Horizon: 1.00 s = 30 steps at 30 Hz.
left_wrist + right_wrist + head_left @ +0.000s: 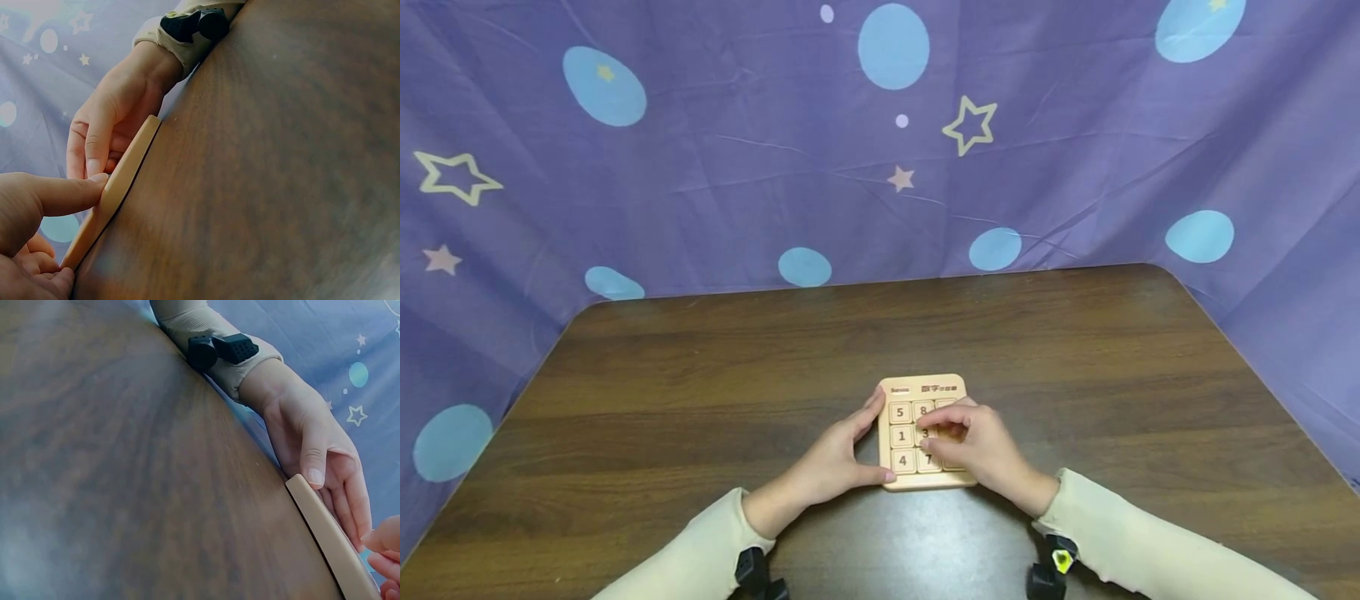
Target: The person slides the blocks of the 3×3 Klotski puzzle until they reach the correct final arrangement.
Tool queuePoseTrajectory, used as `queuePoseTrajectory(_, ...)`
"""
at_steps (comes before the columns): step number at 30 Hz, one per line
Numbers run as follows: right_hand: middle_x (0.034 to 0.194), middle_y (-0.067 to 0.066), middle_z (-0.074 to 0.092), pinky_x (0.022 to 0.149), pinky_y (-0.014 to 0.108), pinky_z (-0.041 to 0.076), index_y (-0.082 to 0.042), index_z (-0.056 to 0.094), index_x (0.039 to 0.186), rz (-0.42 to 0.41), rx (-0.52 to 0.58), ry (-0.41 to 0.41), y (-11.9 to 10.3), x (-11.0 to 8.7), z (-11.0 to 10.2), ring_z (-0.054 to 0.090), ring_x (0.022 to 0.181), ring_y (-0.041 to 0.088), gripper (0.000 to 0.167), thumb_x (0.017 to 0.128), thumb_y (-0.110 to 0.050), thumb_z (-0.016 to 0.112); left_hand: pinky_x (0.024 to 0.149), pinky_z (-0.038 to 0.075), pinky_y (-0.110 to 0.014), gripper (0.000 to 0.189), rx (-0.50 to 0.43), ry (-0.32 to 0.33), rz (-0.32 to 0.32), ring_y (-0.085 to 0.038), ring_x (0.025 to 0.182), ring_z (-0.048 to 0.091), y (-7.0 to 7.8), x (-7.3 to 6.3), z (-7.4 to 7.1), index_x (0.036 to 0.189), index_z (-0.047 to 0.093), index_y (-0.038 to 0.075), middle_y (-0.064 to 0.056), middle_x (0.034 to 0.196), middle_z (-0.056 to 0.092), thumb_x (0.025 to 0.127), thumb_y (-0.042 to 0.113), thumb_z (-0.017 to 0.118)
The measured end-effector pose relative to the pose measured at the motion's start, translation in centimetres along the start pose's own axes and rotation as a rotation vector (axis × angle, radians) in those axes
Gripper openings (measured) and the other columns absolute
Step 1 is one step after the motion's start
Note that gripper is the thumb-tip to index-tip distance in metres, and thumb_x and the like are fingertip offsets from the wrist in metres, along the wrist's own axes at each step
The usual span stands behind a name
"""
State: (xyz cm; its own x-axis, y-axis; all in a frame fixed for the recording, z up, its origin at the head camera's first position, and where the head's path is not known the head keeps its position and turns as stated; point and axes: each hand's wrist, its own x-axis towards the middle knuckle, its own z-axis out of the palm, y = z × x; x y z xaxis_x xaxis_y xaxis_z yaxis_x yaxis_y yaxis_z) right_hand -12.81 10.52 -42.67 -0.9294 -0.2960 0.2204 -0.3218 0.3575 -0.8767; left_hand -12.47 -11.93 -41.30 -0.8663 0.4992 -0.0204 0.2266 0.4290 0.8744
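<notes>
A pale wooden sliding number puzzle (925,482) lies flat on the table, with square tiles in rows; 5, 8, 1, 3, 4 and 7 show. My left hand (829,467) holds its left side, thumb at the lower left corner and fingers along the upper left edge. Over the tiles, my right hand (988,446) reaches in from the right. Its index fingertip touches near the 8 and 3, while the thumb tip rests just below, between the 3 and the 7. The right column of tiles is mostly hidden under this hand.
The dark wood-grain table (700,375) extends around the puzzle on all sides. Behind it hangs a purple cloth (737,167) with blue dots and stars. Black wrist cameras (1047,571) sit on both cream sleeves.
</notes>
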Motion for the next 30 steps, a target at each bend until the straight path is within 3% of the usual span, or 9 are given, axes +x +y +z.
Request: queuePoseTrajectory(30, 0.082, -0.004, 0.068, 0.065, 0.022, 0.045, -0.011, 0.077, 0.090, -0.077, -0.164, 0.082, -0.40, 0.20, 1.04, 0.055, 0.075, 0.009, 0.026, 0.065, -0.003, 0.079, 0.114, 0.013, -0.035, 0.097, 0.017, 0.003, -0.011, -0.023, 0.142, 0.017, 0.11, 0.06, -0.03, 0.146, 0.023, -0.004, -0.014, 0.154, 0.018, 0.069, 0.010, 0.081)
